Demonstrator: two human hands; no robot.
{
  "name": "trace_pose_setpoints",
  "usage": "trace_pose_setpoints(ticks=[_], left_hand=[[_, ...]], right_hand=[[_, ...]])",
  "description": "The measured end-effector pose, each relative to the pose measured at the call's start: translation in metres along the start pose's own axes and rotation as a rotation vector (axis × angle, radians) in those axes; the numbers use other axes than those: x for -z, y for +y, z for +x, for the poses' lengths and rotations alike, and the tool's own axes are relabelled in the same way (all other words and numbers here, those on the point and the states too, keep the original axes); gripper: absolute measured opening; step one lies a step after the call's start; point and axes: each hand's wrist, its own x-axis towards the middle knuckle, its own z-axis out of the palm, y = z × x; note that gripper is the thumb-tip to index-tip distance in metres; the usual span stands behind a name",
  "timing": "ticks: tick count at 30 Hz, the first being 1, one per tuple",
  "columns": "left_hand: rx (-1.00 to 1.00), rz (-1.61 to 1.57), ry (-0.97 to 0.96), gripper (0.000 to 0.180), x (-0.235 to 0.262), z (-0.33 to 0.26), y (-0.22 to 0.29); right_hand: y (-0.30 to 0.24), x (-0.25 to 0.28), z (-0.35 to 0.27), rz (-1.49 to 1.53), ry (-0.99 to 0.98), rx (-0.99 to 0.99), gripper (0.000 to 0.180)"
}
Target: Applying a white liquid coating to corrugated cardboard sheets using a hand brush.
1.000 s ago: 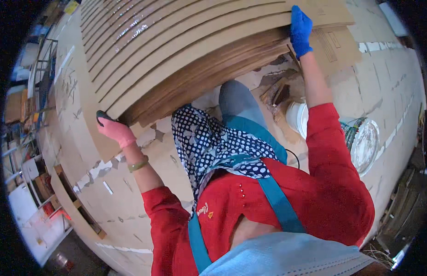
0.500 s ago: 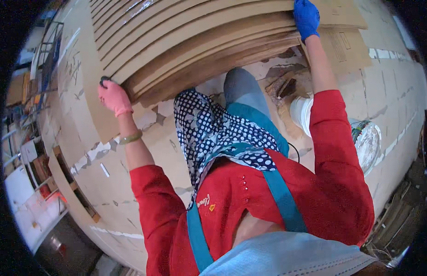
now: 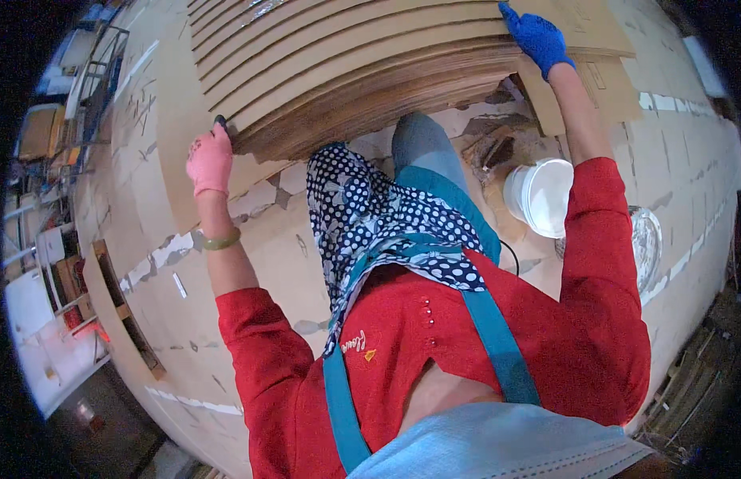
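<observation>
A broad stack of overlapping brown cardboard sheets [image 3: 362, 57] fills the upper middle of the frame, its layered edges turned toward the wearer. A white bucket [image 3: 550, 195] stands right of centre, below the stack's right end. The pink-gloved left hand [image 3: 208, 162] is half curled, its dark fingertip at the stack's lower-left corner, the sheets above and right of it. The blue-gloved right hand [image 3: 540, 41], upper right, has folded fingers and one extended digit against the stack's right end; whether either hand grips, I cannot tell.

Brown cardboard sheets [image 3: 362, 62], stacked, overlapping in steps, upper middle.
</observation>
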Motion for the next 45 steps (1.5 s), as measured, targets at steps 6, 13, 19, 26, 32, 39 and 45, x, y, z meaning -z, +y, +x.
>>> trace_pose_setpoints(ticks=[6, 13, 19, 26, 32, 39, 45], left_hand=[[0.493, -1.425, -0.086, 0.028, 0.037, 0.037, -0.052], [0.278, -1.063, 0.525, 0.024, -0.035, 0.006, 0.035], [0.396, -0.415, 0.481, 0.033, -0.047, 0.019, 0.032], [0.398, -0.174, 0.501, 0.042, -0.042, 0.027, 0.032], [0.412, -0.271, 0.002, 0.045, -0.023, 0.002, -0.058], [-0.011, 0.357, -0.092, 0.038, -0.025, -0.006, 0.007], [-0.089, 0.336, -0.153, 0.043, 0.011, 0.013, -0.004]], right_hand=[[0.009, -0.004, 0.019, -0.004, 0.154, 0.017, 0.038], [0.004, -0.073, 0.004, 0.143, 0.506, -0.177, 0.028], [-0.028, -0.057, 0.006, -0.096, 0.204, -0.363, 0.02], [-0.028, -0.053, 0.023, 0.257, 0.111, -0.506, 0.019], [0.057, -0.051, -0.001, 0.602, 0.115, -0.278, 0.028], [0.007, 0.009, -0.022, 0.861, 0.158, 0.045, 0.032], [0.037, 0.032, -0.002, 0.858, 0.149, 0.397, 0.04]])
